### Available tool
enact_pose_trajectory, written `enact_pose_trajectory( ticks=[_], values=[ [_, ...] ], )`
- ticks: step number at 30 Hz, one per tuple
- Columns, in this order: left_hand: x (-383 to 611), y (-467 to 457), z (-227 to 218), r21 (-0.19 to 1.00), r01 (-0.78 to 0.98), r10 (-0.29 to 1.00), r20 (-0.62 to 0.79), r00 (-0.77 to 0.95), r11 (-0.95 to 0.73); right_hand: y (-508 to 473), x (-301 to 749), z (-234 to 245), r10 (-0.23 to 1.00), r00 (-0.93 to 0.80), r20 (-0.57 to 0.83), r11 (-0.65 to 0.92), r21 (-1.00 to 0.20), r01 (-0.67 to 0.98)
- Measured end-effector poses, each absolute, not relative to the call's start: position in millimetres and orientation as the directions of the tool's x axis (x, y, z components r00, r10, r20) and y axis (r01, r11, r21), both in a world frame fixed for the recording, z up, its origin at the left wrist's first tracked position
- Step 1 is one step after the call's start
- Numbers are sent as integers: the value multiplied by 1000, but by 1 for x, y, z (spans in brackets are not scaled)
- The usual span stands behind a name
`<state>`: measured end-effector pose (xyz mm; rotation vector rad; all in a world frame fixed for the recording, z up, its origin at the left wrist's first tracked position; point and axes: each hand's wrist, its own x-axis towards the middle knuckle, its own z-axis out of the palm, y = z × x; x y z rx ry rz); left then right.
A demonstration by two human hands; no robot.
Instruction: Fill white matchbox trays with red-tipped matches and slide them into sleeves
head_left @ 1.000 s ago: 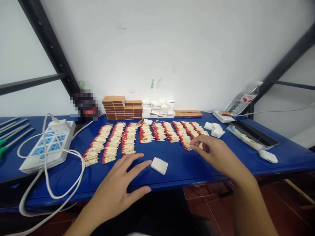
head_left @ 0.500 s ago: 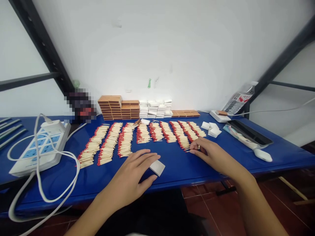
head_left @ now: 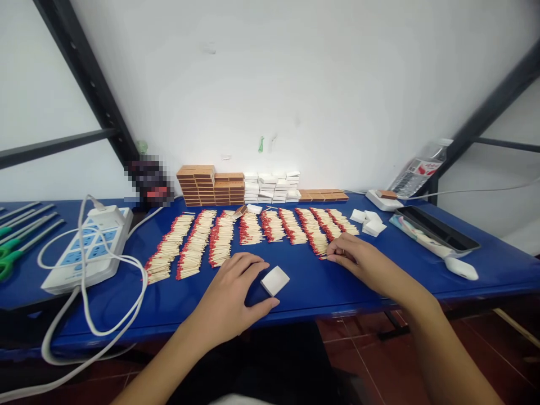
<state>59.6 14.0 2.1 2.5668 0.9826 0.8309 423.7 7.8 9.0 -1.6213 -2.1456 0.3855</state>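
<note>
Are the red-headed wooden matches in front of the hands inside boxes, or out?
Out: the red-headed wooden matches lie exposed in slanting rows on the blue tabletop.

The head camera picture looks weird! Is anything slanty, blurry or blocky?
Head view: the black post at left slants, perhaps partly from a wide lens; same view, mosaic squares hide something beside the brown matchboxes; also there, the white wall looks softly lit, and whatever the right hand touches at the matches is too small to tell.

Wooden matches (head_left: pixel 196 244), glossy table (head_left: pixel 310 281), plastic bottle (head_left: pixel 421 167)
</note>
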Motion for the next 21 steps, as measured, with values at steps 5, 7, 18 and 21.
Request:
enact_pose_trajectory(
  ticks=[5,7,18,21],
  values=[
    [63,14,3,400,534,667,450,593,-745,6,412,10,961,-227,160,277,-474,836],
    [63,15,3,391,534,661,475,580,-750,1,397,16,958,-223,182,284,-477,832],
    [62,17,0,359,496,607,566,557,-791,-21,295,18,847,-396,356,477,-177,861],
    [61,16,-1,350,490,596,578,557,-798,-22,287,16,843,-415,343,495,-192,848]
  ],
)
